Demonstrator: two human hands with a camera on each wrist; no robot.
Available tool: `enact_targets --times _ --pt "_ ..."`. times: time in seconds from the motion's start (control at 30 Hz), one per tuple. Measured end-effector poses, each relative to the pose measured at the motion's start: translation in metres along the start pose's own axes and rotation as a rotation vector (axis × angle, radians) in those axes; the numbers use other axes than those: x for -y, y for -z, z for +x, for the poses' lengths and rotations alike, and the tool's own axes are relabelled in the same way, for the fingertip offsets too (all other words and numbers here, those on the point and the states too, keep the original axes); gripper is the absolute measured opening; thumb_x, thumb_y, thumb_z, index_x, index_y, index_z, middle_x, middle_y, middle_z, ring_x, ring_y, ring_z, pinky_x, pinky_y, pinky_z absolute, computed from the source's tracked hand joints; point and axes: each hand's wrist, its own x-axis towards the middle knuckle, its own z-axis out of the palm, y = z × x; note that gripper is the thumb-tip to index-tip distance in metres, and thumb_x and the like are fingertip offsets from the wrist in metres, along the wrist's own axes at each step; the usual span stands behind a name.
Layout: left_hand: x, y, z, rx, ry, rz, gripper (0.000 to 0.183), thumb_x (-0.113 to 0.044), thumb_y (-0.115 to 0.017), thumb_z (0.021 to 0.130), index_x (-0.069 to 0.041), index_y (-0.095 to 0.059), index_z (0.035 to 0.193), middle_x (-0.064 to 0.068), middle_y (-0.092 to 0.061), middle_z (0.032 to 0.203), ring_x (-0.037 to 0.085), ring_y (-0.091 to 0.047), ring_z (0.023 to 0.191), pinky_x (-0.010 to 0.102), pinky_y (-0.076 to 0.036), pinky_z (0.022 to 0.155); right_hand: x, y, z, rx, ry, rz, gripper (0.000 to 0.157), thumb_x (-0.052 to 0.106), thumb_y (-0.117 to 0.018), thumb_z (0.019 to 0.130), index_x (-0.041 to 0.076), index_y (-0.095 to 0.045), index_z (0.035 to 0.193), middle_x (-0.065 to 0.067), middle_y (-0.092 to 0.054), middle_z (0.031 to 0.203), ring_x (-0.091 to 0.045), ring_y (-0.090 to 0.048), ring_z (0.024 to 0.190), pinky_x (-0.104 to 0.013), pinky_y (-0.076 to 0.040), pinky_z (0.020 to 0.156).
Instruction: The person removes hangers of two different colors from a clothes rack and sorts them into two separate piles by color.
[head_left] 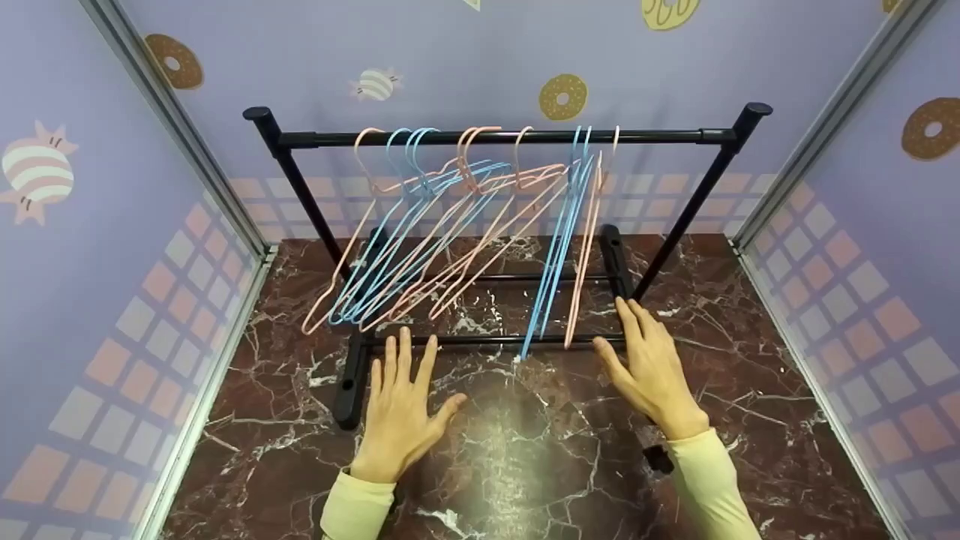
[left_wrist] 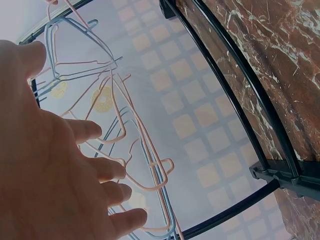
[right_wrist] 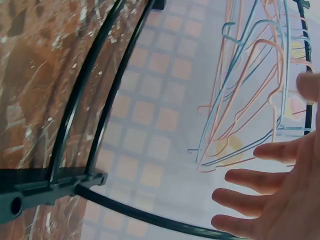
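A black garment rack (head_left: pixel 645 137) stands on the marbled surface, with several pink and blue hangers hooked over its top bar. Most hangers, such as a pink hanger (head_left: pixel 330 289), lean together in a left bunch; a smaller group with a blue hanger (head_left: pixel 555 262) hangs further right. My left hand (head_left: pixel 401 420) is spread in front of the rack's left foot, fingers straight and holding nothing. Beside the right end of the rack's base, my right hand (head_left: pixel 651 367) has its fingers extended, also with nothing in it. Both wrist views show the hangers beyond the fingers.
Purple patterned walls (head_left: pixel 480 60) enclose the back and both sides. The rack's lower bars (head_left: pixel 480 340) run between its two feet, the left foot (head_left: pixel 347 386) reaching toward the front. Dark red marbled floor (head_left: pixel 517 450) extends in front of the rack.
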Motion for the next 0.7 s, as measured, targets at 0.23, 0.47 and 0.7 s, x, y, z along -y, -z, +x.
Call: enact_targets --times 0.23,0.47,0.7 --pt "0.004 0.001 0.002 -0.017 0.002 0.001 0.089 -0.06 -0.057 0.094 -0.013 -0.024 0.162 0.022 -0.009 0.169 0.043 -0.011 0.156 0.062 -0.014 0.125 0.02 -0.007 0.026 -0.127 0.013 0.047 0.053 0.026 -0.066 0.098 -0.004 -0.053 0.139 -0.028 -0.062 0.125 -0.046 -0.062 0.112 -0.059 -0.051 0.095" --pt "0.006 0.001 0.002 -0.022 0.008 -0.002 0.088 -0.06 -0.057 0.094 -0.013 -0.024 0.162 0.023 -0.009 0.169 0.044 -0.011 0.156 0.063 -0.016 0.124 0.04 -0.018 0.054 -0.196 -0.039 0.085 0.045 0.021 -0.068 0.095 -0.01 -0.058 0.126 -0.032 -0.065 0.109 -0.051 -0.065 0.096 -0.059 -0.054 0.087" --pt "0.009 0.001 0.0 -0.035 0.004 -0.013 0.085 -0.055 -0.059 0.096 -0.01 -0.027 0.161 0.026 -0.013 0.168 0.047 -0.014 0.155 0.063 -0.018 0.124 0.042 -0.025 0.066 -0.234 -0.087 0.07 0.038 0.012 -0.072 0.087 -0.011 -0.059 0.114 -0.03 -0.064 0.096 -0.051 -0.065 0.084 -0.061 -0.054 0.075"
